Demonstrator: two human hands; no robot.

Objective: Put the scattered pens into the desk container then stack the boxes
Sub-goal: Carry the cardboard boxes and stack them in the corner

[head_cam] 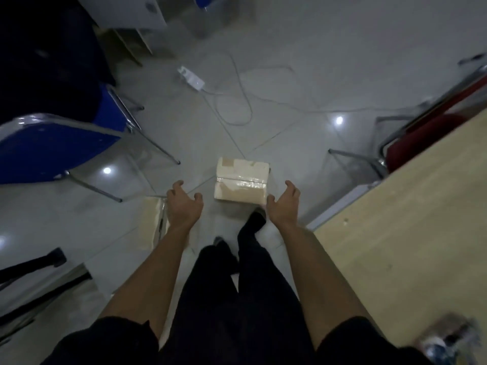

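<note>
Your left hand [184, 204] and right hand [284, 204] hover with fingers spread, holding nothing, flanking the taped box [241, 183] on the floor [303, 75].

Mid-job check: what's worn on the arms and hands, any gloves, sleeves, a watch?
No gloves: the left hand and right hand are bare, with no ring or watch visible. The left forearm and right forearm are uncovered too. The left sleeve and right sleeve are black and short, with no markings visible in this dim picture.
</note>
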